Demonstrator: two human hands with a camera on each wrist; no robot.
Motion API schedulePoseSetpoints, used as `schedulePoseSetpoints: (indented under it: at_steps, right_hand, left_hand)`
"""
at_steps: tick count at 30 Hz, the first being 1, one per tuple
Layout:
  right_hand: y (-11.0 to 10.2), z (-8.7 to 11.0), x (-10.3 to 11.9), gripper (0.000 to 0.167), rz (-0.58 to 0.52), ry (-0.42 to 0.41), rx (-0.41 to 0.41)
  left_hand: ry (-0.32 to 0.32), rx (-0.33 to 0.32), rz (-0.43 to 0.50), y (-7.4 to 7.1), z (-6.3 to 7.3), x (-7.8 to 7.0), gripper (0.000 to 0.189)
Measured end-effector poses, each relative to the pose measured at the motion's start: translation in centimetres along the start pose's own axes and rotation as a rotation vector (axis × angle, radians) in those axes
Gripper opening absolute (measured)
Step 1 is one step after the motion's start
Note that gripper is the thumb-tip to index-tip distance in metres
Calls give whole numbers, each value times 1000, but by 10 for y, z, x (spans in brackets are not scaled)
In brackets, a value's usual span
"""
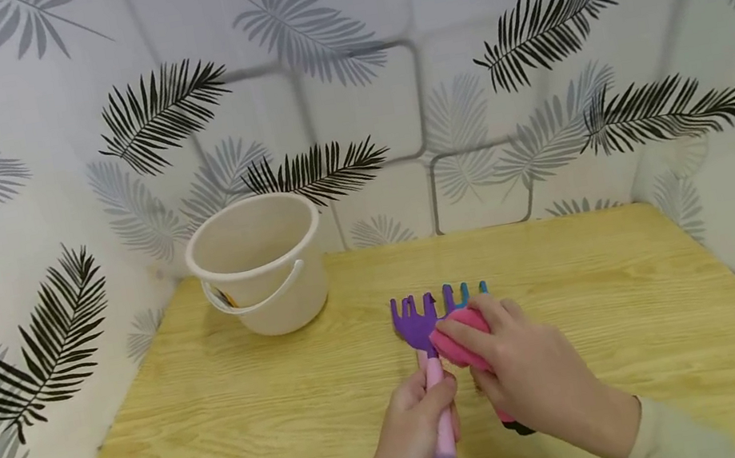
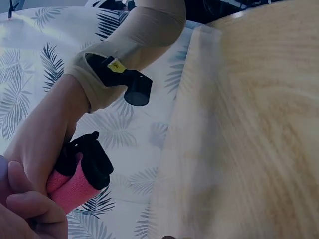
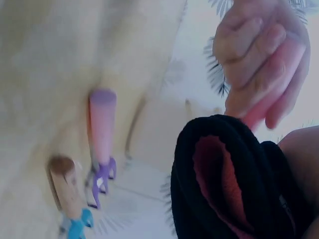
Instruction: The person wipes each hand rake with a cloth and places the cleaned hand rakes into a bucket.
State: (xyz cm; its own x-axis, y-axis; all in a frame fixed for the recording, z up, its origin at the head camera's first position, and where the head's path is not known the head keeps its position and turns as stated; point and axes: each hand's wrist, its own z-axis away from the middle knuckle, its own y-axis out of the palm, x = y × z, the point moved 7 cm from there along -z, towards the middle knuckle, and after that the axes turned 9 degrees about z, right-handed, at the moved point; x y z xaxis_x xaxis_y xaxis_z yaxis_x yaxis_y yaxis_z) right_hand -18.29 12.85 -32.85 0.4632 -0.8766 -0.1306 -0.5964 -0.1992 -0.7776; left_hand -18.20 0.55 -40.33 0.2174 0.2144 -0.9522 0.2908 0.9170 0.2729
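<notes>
In the head view my left hand (image 1: 411, 424) grips the pink handle of a small purple hand rake (image 1: 417, 330), its tines pointing away from me. My right hand (image 1: 532, 363) holds a folded pink cloth (image 1: 462, 339) against the rake near its neck. The cloth has a black edge, which hangs below the right hand and shows large in the right wrist view. Behind the hands lies a blue hand rake (image 1: 466, 295), partly covered by the cloth. The right wrist view shows its wooden handle (image 3: 67, 186) beside another pink-handled purple rake (image 3: 102, 129) on the table.
A cream bucket (image 1: 289, 282) with its bail handle hanging down stands at the back left of the wood-grain table (image 1: 226, 431). Leaf-patterned sheeting (image 1: 356, 117) rises behind and along both sides. A small black camera (image 2: 135, 87) is strapped at the right wrist.
</notes>
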Motion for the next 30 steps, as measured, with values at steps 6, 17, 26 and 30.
schedulePoseSetpoints:
  at_steps: [6,17,26,30]
  right_hand:
    - [0,-15,-29,47,46,62,2]
    - [-11,-9,6,40,8,-141,14]
    - [2,-29,-7,46,139,-98,94]
    - [11,-37,-17,36,127,-72,166]
  left_hand:
    - [39,23,-33,5,2,-4,21]
    - [48,5,-140,1,-2,-4,32]
    - [64,25,-152,6,3,7,26]
    - [20,47,-122,9,6,10,25]
